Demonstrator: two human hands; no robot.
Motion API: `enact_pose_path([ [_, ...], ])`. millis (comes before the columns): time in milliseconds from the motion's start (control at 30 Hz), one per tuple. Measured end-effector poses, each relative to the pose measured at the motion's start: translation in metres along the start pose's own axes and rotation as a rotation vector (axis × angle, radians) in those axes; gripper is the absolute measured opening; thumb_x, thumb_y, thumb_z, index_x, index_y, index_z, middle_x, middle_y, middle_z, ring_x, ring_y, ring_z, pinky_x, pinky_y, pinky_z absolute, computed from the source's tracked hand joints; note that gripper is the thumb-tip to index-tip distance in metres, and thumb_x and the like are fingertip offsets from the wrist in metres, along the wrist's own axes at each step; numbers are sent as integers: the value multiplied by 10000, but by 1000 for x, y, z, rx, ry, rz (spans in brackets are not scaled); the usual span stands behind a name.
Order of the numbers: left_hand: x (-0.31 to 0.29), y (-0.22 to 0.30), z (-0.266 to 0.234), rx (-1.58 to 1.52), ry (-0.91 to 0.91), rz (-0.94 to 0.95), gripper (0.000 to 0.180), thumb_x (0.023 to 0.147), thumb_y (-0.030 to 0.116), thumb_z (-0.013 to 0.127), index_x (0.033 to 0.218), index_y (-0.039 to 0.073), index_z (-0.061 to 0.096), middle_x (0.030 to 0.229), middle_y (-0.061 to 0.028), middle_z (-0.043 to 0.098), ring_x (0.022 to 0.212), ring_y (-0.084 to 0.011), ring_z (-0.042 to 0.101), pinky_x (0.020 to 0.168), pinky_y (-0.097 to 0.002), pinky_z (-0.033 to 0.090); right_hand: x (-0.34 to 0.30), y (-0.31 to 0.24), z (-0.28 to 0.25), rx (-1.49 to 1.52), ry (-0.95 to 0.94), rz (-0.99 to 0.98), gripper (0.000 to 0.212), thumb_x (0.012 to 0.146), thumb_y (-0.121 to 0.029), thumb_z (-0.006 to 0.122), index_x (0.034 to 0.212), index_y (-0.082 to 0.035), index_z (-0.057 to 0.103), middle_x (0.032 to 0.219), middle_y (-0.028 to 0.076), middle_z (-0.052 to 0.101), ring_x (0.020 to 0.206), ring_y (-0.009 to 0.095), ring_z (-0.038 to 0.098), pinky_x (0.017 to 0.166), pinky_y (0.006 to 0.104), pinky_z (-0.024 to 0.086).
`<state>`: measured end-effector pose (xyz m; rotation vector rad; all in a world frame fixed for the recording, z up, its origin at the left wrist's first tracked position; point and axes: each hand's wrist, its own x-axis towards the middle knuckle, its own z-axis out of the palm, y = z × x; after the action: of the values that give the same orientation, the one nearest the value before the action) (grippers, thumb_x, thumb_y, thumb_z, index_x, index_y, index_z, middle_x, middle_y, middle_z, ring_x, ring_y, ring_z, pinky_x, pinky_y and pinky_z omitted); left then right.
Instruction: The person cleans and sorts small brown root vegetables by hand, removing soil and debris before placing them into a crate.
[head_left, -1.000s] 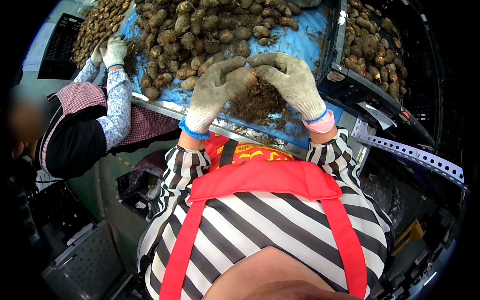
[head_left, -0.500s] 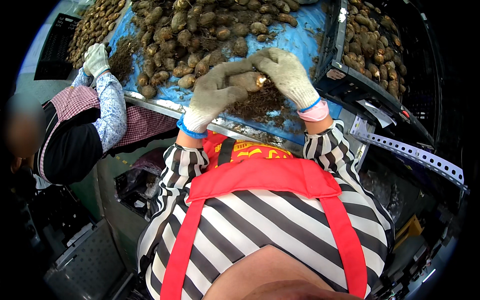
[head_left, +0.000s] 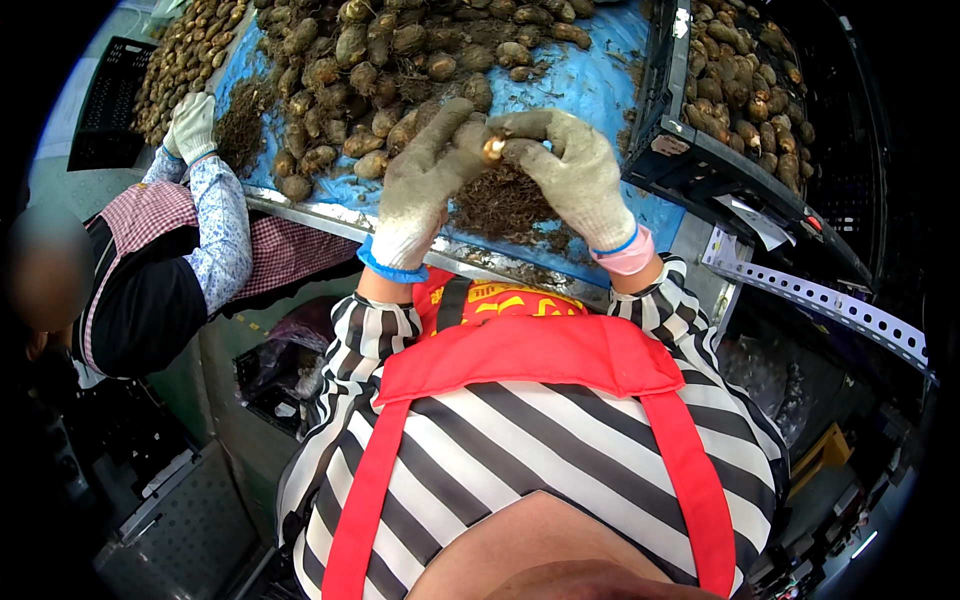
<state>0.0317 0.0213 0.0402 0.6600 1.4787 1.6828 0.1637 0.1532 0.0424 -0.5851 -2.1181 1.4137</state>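
A brown taro with a pale cut end (head_left: 494,148) is held over the near edge of the table, most of its body hidden by gloves. My left hand (head_left: 418,190), in a soiled white knit glove, is wrapped round it. The gloved fingers of my right hand (head_left: 580,172) close on its pale end from the right. Below the hands lies a heap of dark root fibres (head_left: 505,208). Just beyond, a large pile of hairy taros (head_left: 385,75) spreads over the blue plastic sheet (head_left: 590,80).
A black crate (head_left: 655,135) of cleaner taros stands at the right. Beside it a perforated white metal strip (head_left: 830,300) juts out. At left, a co-worker in white gloves (head_left: 193,125) works near another taro heap (head_left: 195,50) and a black crate (head_left: 105,110). The table's metal edge (head_left: 300,212) runs before me.
The taro has turned from lying sideways to pointing its pale end toward me. My left fingers have lifted round it, and my right fingers have come onto its end.
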Motion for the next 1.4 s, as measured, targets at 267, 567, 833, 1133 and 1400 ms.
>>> enact_pose_path([
  [267,-8,-4,1,-179,-91,-56,611,906,162,694,1430,-40,451,1319,-130,566,1156,-213,601,953,-314,529,7,22,11,-395,165,-257,188,859,-124,687,1038,-75,715,978,97,690,869,290,675,763,376,555],
  [567,-3,-14,0,-179,-124,-98,581,871,132,671,1391,-50,490,1248,-127,600,1080,-157,615,901,-264,535,-8,17,13,297,82,-258,212,845,-71,714,1046,-4,711,1069,116,687,910,245,681,799,322,550],
  [833,-10,-9,5,36,-17,-60,624,870,120,726,1404,-52,452,1289,-145,580,1135,-209,610,922,-300,544,-6,16,8,-313,128,-327,144,834,-88,695,972,-58,725,963,108,683,868,310,671,795,401,547],
  [1133,-8,-11,4,-233,-18,34,684,838,25,734,1428,-54,395,1346,-168,531,1193,-221,584,945,-320,554,-9,-1,-3,111,9,-26,286,859,-149,710,1144,-115,714,1086,123,710,948,308,683,835,361,555],
  [1400,-7,-11,3,-57,46,-2,696,819,80,768,1414,-37,426,1307,-142,552,1139,-212,608,941,-324,556,-9,7,2,-401,16,-341,225,827,-146,723,1047,-97,726,1024,128,690,935,327,672,837,391,548],
])
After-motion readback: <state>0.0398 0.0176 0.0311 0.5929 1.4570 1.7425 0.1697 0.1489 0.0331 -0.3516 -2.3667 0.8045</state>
